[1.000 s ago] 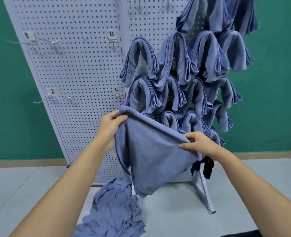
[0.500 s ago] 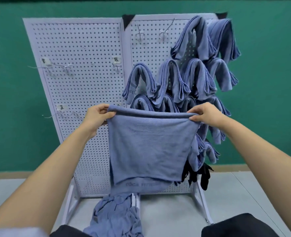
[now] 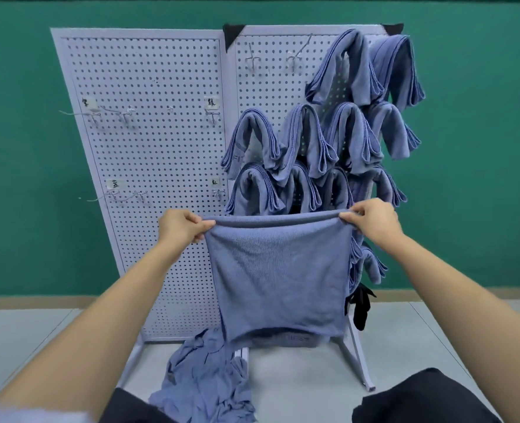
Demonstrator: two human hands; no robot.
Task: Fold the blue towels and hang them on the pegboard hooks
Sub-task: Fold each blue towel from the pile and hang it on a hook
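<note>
**Status:** held towel is doubled over and hangs in front of the pegboard, top fold stretched between both hands. Left hand and right hand each pinch a top corner, fingers curled tight on the cloth.

**Risks (judged):**
1. Pegboard: right panel, behind and above the fingers, is crowded. Pushing one more in could knock hung towels off.
2. Held towel: lower edges are uneven below the fingers, so the next fold may skew. Grip is at corners only, so a slip drops it toward the floor pile below the left fingers.
3. Free hooks sit well above the fingers. Long reach, fold may open.

**Count:**
- Pegboard panels: 2
- Held towel: 1
- Floor pile: 1, qty within n/k
- Hung towels: 10 bundles above the fingers, min. 1 more below the right fingers, part hidden
- Hands: 2
- Free hooks: approx. 8
- Labels: 4
</note>
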